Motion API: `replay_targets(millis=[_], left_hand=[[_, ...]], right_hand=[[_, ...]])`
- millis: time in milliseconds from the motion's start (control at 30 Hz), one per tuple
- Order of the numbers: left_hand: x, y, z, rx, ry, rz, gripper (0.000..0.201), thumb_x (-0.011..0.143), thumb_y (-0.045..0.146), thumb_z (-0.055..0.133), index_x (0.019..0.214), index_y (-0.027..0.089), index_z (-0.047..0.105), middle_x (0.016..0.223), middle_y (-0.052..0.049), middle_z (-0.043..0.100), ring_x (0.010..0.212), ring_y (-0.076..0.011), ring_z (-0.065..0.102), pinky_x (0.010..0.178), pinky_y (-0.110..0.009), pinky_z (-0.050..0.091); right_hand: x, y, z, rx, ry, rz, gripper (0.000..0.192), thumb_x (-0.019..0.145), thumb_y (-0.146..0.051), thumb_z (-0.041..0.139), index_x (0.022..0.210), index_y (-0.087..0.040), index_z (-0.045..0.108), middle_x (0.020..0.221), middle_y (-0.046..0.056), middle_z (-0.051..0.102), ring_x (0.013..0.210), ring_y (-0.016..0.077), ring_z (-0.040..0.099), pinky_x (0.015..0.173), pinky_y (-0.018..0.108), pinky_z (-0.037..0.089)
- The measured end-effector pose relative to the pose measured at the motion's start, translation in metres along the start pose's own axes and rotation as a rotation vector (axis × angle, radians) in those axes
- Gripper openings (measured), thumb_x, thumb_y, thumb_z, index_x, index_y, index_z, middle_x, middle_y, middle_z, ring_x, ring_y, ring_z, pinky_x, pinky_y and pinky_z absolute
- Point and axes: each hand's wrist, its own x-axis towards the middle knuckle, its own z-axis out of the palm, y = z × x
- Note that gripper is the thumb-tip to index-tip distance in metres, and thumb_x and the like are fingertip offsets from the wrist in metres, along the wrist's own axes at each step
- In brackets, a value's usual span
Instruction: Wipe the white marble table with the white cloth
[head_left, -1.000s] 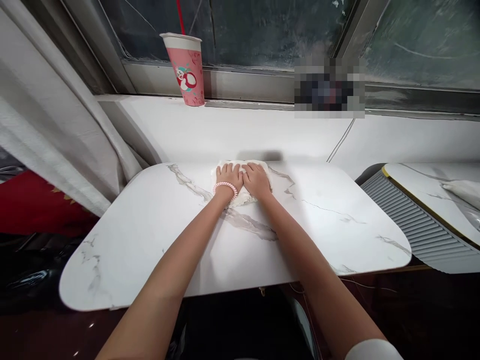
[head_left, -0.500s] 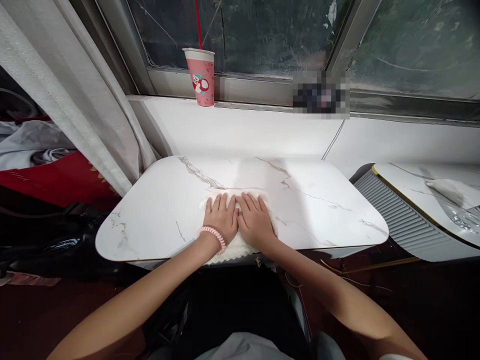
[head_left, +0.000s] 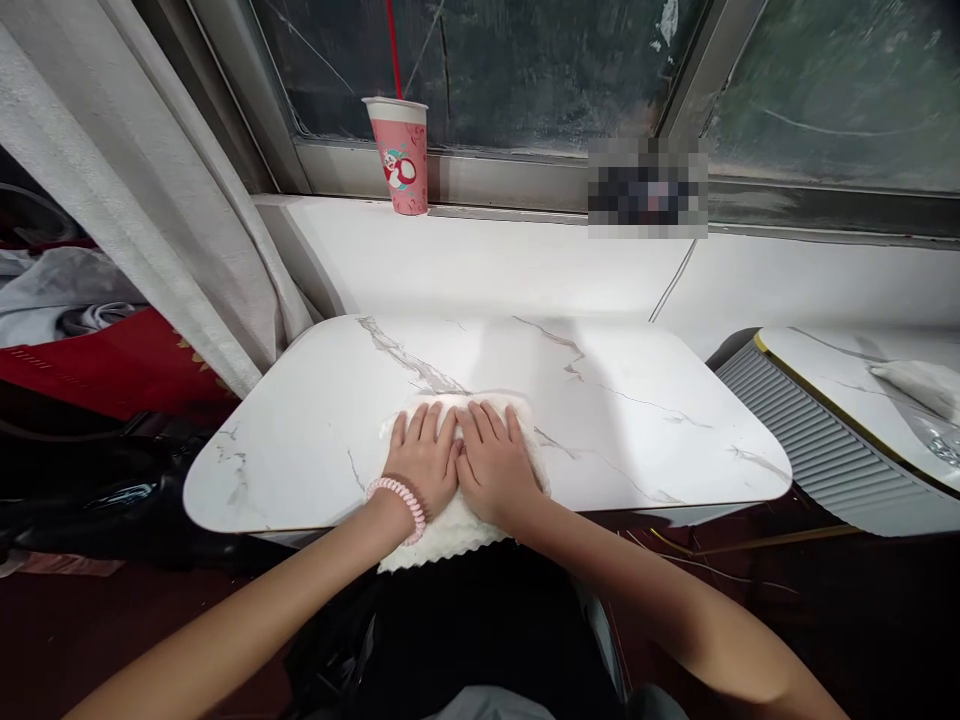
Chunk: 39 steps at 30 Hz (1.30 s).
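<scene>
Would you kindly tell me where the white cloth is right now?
In the head view, the white waffle-textured cloth lies at the near edge of the white marble-patterned table, overhanging it, pressed flat under the left hand and right hand.

The bench (head_left: 637,420) has a smooth, faintly glossy white top veined grey like marble. At its near edge lies a white cloth (head_left: 457,525), soft and nubbly, with a wavy hem. The cup (head_left: 399,155) on the sill looks like matt printed paper. The curtain (head_left: 142,200) is coarse woven white fabric. The window frame (head_left: 510,180) is dull grey metal.
</scene>
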Motion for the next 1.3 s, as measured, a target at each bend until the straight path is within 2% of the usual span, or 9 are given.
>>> replay_targets(millis=[133,267,467,767,967,1300], left_hand=[[0.023,-0.018,0.001,0.002,-0.048,-0.028,0.052,0.097,0.030,0.029,0.140,0.011,0.051,0.147,-0.017,0.050,0.138,-0.0334,0.042,0.115,-0.056,0.029],[0.058,-0.039,0.004,-0.003,-0.077,-0.059,0.052,0.096,0.029,0.028,0.140,0.011,0.049,0.147,-0.016,0.050,0.138,-0.0317,0.042,0.116,-0.053,0.028],[0.108,-0.064,0.016,-0.017,-0.049,-0.110,0.049,0.095,0.028,0.029,0.138,0.014,0.050,0.144,-0.016,0.051,0.136,-0.0306,0.043,0.115,-0.052,0.027],[0.185,-0.096,0.033,-0.081,-0.026,-0.100,0.046,0.096,0.028,0.029,0.136,0.018,0.051,0.141,-0.013,0.053,0.133,-0.0275,0.045,0.114,-0.047,0.027],[0.217,-0.111,0.041,-0.130,-0.004,-0.111,0.044,0.097,0.030,0.030,0.133,0.022,0.054,0.139,-0.011,0.055,0.132,-0.0268,0.045,0.113,-0.048,0.028],[0.250,-0.126,0.049,-0.105,-0.009,-0.121,0.044,0.096,0.031,0.030,0.132,0.023,0.055,0.132,-0.010,0.060,0.126,-0.0273,0.051,0.110,-0.046,0.033]], right_hand=[[0.029,0.002,0.008,0.019,-0.018,-0.005,0.051,0.097,-0.022,0.033,0.145,-0.007,0.042,0.151,0.015,0.044,0.142,0.0298,0.032,0.121,0.056,0.013],[0.071,0.009,0.021,0.070,0.041,0.028,0.046,0.096,-0.020,0.036,0.140,-0.011,0.047,0.148,0.013,0.047,0.139,0.0268,0.036,0.120,0.053,0.014],[0.131,0.024,0.033,0.144,0.093,0.035,0.034,0.095,-0.019,0.040,0.126,-0.019,0.055,0.133,0.008,0.059,0.129,0.0219,0.046,0.119,0.048,0.018],[0.205,0.045,0.054,0.086,0.170,0.117,0.029,0.096,-0.018,0.040,0.118,-0.017,0.059,0.129,0.010,0.061,0.126,0.0245,0.047,0.117,0.046,0.019],[0.237,0.054,0.063,0.079,0.221,0.122,0.030,0.095,-0.017,0.038,0.114,-0.016,0.061,0.123,0.011,0.064,0.122,0.0252,0.050,0.115,0.045,0.021],[0.269,0.060,0.069,0.012,0.256,0.159,0.027,0.095,-0.016,0.039,0.106,-0.016,0.064,0.111,0.011,0.067,0.112,0.0250,0.055,0.112,0.042,0.026]])
